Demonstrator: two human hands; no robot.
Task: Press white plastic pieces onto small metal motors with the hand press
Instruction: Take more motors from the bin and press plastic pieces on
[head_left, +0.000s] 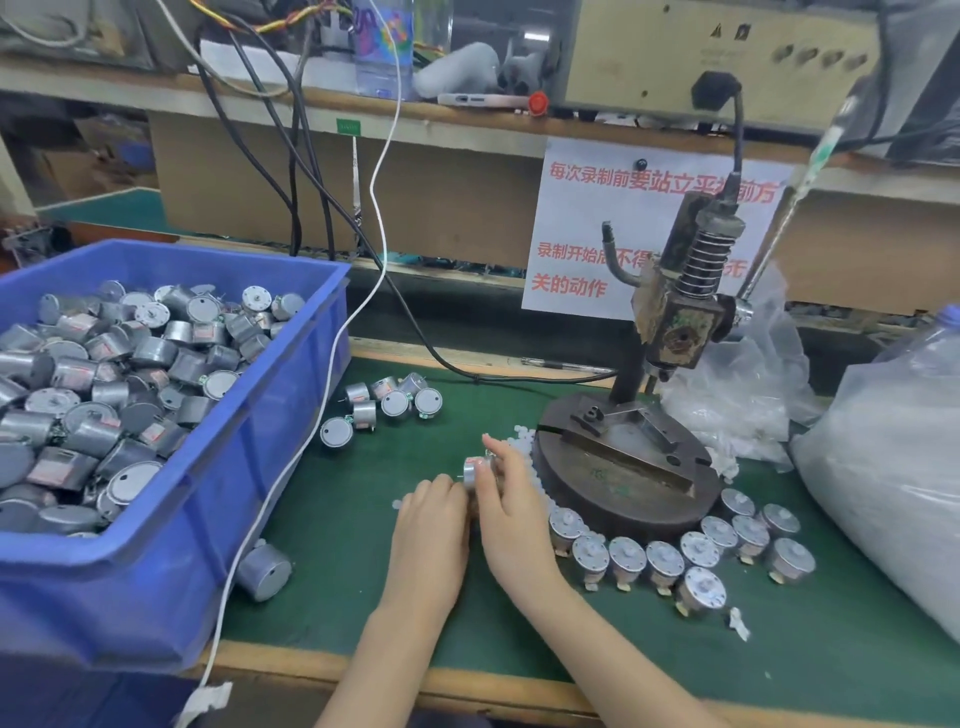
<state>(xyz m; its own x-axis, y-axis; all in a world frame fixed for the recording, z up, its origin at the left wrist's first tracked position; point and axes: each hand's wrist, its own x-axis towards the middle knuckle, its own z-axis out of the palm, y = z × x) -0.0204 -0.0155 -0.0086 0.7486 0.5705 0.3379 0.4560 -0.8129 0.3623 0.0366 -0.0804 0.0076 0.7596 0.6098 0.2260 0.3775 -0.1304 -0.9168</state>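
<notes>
Green desk (332, 519), hands together just left of the hand press (675, 312): right hand (511, 504) grasping a motor (474, 470), left hand (431, 519) curled beside it, grip unclear. Finished motors (665, 561) ring the base, looks like; blue bin (208, 519) brimming with bare ones, so plenty left.

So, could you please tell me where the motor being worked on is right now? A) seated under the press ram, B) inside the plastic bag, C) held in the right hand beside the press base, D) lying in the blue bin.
C: the right hand grips the motor just left of the press base.
</notes>
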